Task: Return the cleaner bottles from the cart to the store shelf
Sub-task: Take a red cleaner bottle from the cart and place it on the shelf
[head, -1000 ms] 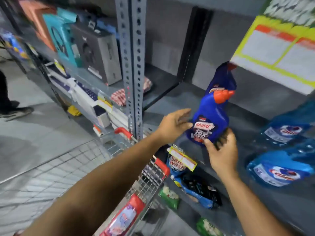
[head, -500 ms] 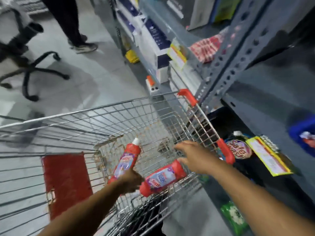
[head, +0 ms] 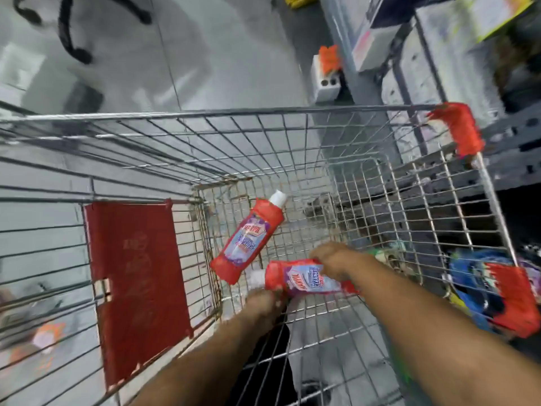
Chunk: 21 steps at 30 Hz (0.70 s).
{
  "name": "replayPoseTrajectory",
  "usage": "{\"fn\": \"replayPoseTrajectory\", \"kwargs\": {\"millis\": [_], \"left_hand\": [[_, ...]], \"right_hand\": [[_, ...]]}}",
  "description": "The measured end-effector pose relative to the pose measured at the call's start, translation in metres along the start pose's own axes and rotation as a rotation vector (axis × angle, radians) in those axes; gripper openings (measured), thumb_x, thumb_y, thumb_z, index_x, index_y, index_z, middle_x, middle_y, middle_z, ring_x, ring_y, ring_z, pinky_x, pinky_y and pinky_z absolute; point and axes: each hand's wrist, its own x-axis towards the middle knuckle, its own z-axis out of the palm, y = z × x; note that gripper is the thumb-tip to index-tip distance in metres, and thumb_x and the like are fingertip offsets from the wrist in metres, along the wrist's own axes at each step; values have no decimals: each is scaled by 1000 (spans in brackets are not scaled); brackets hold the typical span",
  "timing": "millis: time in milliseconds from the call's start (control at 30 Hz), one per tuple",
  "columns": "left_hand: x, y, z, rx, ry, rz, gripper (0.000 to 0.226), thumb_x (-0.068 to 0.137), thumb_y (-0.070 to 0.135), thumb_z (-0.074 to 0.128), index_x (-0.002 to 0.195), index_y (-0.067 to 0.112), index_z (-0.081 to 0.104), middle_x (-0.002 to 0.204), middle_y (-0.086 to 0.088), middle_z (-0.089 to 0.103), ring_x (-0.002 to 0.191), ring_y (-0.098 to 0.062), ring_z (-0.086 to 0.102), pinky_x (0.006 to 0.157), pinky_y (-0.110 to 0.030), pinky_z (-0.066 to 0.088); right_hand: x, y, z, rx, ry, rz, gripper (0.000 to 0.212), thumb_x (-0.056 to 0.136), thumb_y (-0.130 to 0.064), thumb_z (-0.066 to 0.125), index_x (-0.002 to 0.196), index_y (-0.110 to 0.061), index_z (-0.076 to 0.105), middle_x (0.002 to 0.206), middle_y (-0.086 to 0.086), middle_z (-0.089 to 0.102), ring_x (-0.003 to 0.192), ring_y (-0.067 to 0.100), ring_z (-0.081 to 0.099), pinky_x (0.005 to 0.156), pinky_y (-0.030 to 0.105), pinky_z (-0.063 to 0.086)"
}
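While both arms reach down into the wire cart (head: pixel 263 118), the right hand (head: pixel 333 260) is wrapped over the upper side of a red cleaner bottle (head: pixel 304 278) lying on its side on the cart floor, fingers curled onto its label. The left hand (head: pixel 265 298) sits at that bottle's capped end, touching its lower edge; motion blur hides the fingers, so I cannot tell whether they are clamped on the bottle or merely against it. The bottle lies across the cart floor, near the middle, with its pale cap pointing toward the cart's left side.

Just beside it, touching or nearly touching at the base, a second red bottle (head: pixel 251 238) lies tilted, its white cap (head: pixel 277 198) aimed toward the cart's far end. A red plastic flap (head: pixel 134 282) hangs against the cart's left wall. Red corner guards (head: pixel 456 127) mark the cart's right rim at the far and near corners.

Beyond the cart's right side stands a grey metal shelf (head: pixel 512 148) with blurred boxes, and blue packages (head: pixel 474 276) sit low down by the near right corner. A small white block with an orange top (head: pixel 326 74) stands on the grey floor (head: pixel 205 68) past the cart's far end.
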Motion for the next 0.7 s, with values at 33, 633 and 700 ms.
{"fn": "replayPoseTrajectory", "kwargs": {"millis": [33, 633, 700], "left_hand": [[1, -1, 2, -63, -4, 0, 18, 90, 15, 56, 106, 7, 59, 93, -10, 64, 79, -22, 64, 79, -37, 58], [-46, 65, 27, -164, -76, 637, 42, 77, 8, 72, 110, 14, 48, 89, -1, 68, 94, -24, 68, 80, -32, 56], [-76, 91, 39, -50, -93, 797, 26, 78, 4, 70, 95, 18, 57, 76, 4, 73, 83, -17, 70, 72, -29, 56]], "right_hand": [[3, 1, 0, 33, 0, 10, 17, 81, -20, 57, 97, -23, 63, 104, 9, 67, 94, 26, 63, 87, 41, 52], [-78, 31, -22, 741, 232, -70, 55, 78, -1, 68, 127, -11, 48, 127, 6, 55, 113, 22, 55, 99, 44, 48], [-101, 29, -23, 911, 327, -114, 55, 79, 2, 67, 128, -8, 44, 124, 5, 53, 116, 19, 50, 100, 40, 45]]}}
